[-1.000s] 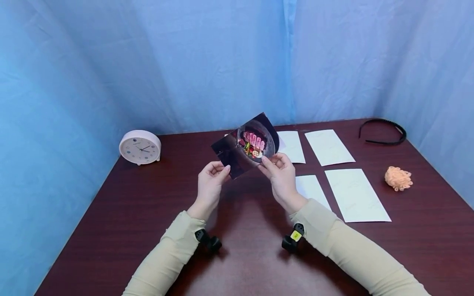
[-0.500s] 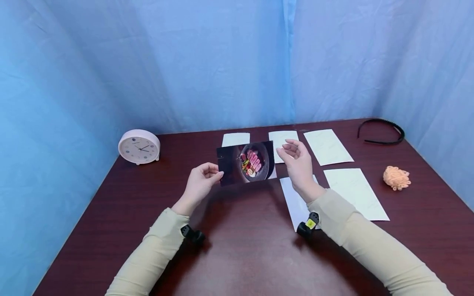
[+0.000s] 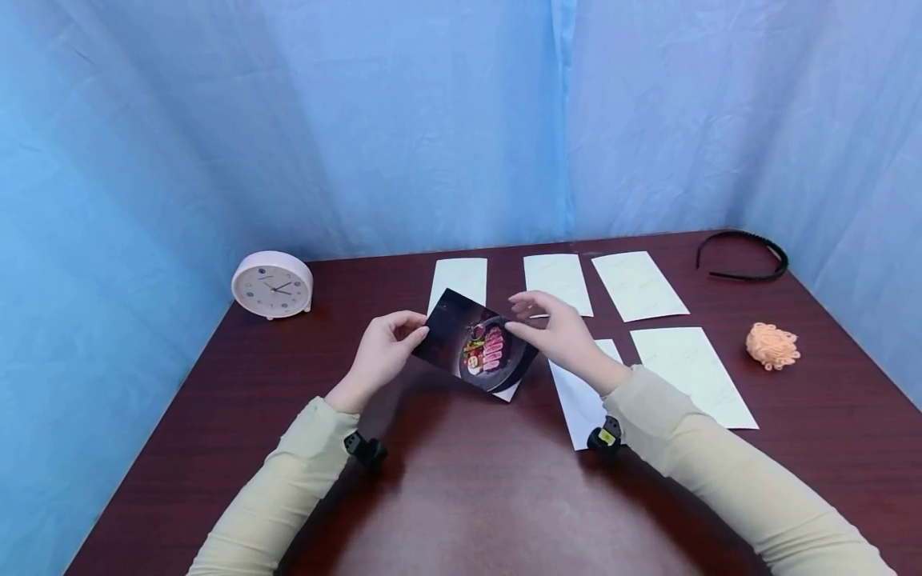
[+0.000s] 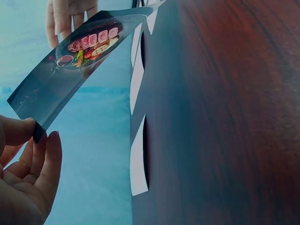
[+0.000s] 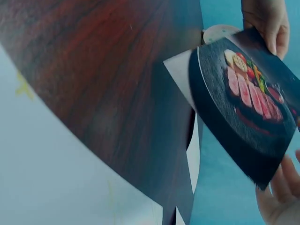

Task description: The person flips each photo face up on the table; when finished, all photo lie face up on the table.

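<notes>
A dark glossy photo (image 3: 450, 340) of sliced meat on a round plate is held tilted over the table. White shows behind its lower right corner. My left hand (image 3: 382, 352) pinches its left corner between thumb and fingers, seen closely in the left wrist view, where the hand (image 4: 26, 173) is at the lower left. At the upper right edge is my right hand (image 3: 562, 328), its thumb tip overlapping the photo. Its other fingers stay loosely extended, a gap between them and the thumb. In the right wrist view, the right hand's fingers (image 5: 281, 187) come right up to the photo's corner.
Several white sheets lie on the dark wooden table (image 3: 468, 496), among them a back-left sheet (image 3: 461, 280) and a right sheet (image 3: 691, 376). A round clock (image 3: 272, 286) stands back left. On the right are an orange yarn-like puff (image 3: 772, 346) and a black headband (image 3: 781, 260).
The photo has come lower and turned clockwise. My right hand let go of its right side, moved off to the right, then came back to its upper right edge. My left hand keeps its pinch.
</notes>
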{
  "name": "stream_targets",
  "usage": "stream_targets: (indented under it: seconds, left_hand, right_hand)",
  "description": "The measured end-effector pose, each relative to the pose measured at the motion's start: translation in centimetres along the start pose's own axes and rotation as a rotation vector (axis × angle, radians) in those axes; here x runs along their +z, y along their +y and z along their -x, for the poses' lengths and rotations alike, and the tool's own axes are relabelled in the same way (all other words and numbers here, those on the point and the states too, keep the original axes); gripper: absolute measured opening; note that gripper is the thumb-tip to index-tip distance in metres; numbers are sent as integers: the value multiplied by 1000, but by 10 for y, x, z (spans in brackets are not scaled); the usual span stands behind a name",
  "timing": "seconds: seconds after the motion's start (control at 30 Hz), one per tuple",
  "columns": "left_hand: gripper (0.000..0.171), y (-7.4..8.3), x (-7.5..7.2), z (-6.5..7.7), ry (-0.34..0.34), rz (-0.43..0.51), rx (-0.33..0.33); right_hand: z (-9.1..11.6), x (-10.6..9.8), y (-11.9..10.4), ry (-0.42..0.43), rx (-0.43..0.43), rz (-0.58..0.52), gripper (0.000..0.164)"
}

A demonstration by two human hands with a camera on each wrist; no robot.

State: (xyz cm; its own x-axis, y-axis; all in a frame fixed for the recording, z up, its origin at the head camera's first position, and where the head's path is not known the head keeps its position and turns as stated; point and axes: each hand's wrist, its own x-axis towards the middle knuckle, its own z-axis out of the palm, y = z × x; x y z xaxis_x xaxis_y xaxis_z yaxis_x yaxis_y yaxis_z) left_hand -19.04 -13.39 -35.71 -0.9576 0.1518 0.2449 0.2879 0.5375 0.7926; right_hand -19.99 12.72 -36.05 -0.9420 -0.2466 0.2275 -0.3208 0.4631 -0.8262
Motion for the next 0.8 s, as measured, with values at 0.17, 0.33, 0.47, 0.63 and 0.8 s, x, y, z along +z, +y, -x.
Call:
stream_targets:
  seconds: [0.17, 0.33, 0.47, 0.63, 0.8]
  left_hand:
    - [17, 5, 0, -3, -1, -12, 26]
    - [16, 8, 1, -4, 9, -24, 45]
    - [16, 8, 2, -5, 19, -17, 45]
    - [27, 5, 4, -7, 62, 63, 28]
    - [51, 1, 4, -7, 153, 190, -37]
  right_hand:
    - [3, 6, -4, -69, -5, 76, 25]
    - [5, 8, -4, -121, -27, 133, 17]
    - [7, 10, -5, -167, -27, 141, 16]
    - [8, 11, -6, -170, -17, 137, 13]
    - [9, 12, -7, -150, -8, 136, 10]
